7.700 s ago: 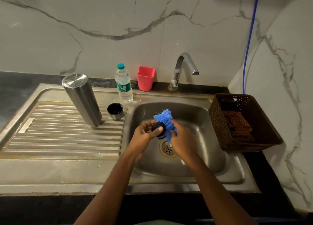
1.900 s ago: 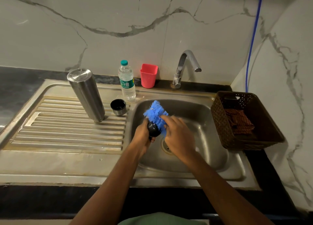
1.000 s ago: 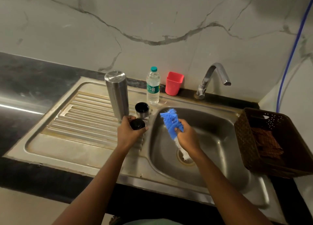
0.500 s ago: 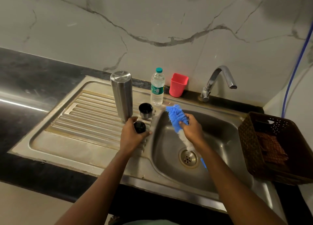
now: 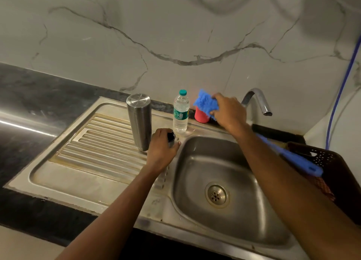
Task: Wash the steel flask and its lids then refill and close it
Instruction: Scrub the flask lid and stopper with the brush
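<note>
The steel flask [image 5: 139,121] stands upside down on the ribbed drainboard [image 5: 101,142]. Just right of it, my left hand [image 5: 161,149] curls its fingers round the small steel cup lid [image 5: 171,139], whose dark inside shows above my fingers. The black inner lid is out of sight. My right hand [image 5: 228,113] grips the blue bottle brush [image 5: 206,103] by its bristle head, which is above the red cup [image 5: 201,117] at the back wall. The brush's handle trails down to the right behind my forearm.
A clear water bottle [image 5: 181,113] with a green cap stands between flask and red cup. The tap [image 5: 257,101] arches over the sink basin [image 5: 224,162]. A brown basket [image 5: 336,166] sits at the right. A blue hose [image 5: 340,83] runs up the wall corner.
My right hand has lifted the brush out of the basin and carried it back to the red cup. My left hand has moved from the drainboard's edge to the steel cup lid.
</note>
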